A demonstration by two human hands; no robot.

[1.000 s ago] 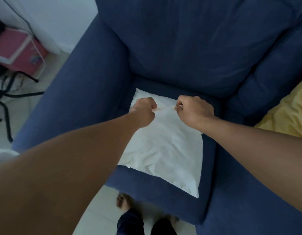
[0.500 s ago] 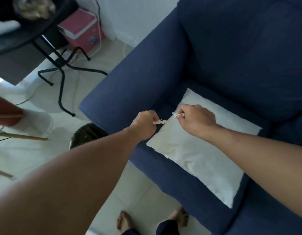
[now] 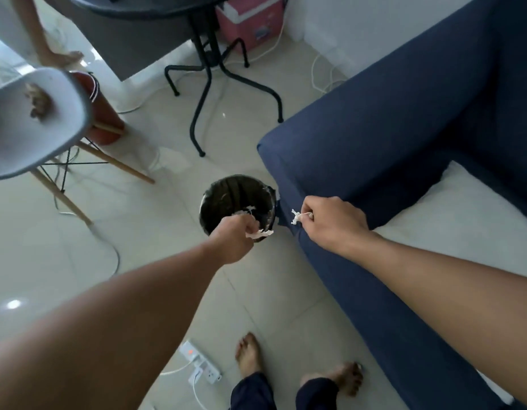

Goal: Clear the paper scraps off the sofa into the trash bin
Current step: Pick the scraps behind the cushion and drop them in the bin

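Note:
A round black trash bin stands on the tiled floor against the blue sofa's armrest, with white scraps inside. My left hand is fisted over the bin's near rim, holding a white paper scrap that sticks out of it. My right hand hovers in front of the armrest, just right of the bin, pinching a small white paper scrap. A white cushion lies on the sofa seat.
A black table leg stand and white cables are beyond the bin. A white chair with wooden legs stands at left. A power strip lies on the floor by my bare feet. Another person's leg is at top left.
My view and both hands have swung left from the cushion to the trash bin. Each hand has kept its scrap; the left one now sits over the bin.

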